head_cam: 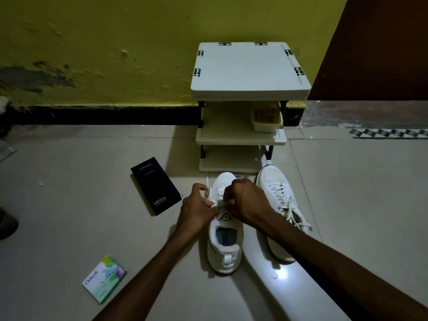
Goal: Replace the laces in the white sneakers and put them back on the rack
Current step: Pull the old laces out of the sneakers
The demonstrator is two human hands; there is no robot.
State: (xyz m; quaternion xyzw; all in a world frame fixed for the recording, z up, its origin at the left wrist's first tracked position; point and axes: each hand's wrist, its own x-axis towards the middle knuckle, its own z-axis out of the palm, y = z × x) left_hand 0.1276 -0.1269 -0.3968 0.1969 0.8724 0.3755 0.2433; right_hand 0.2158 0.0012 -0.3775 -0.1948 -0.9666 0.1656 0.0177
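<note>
We note left hand and right hand pinching lace; shoe beneath them, heel nearest — likely for easier threading.

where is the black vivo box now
In the head view the black vivo box lies flat on the floor, just left of the left white sneaker and in front of the white rack, to its left.

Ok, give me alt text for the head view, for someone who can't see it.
The left hand and right hand pinch a lace over the eyelets of one white sneaker on the floor; the second sneaker, laced, sits to its right. Behind them stands a white rack.
</note>
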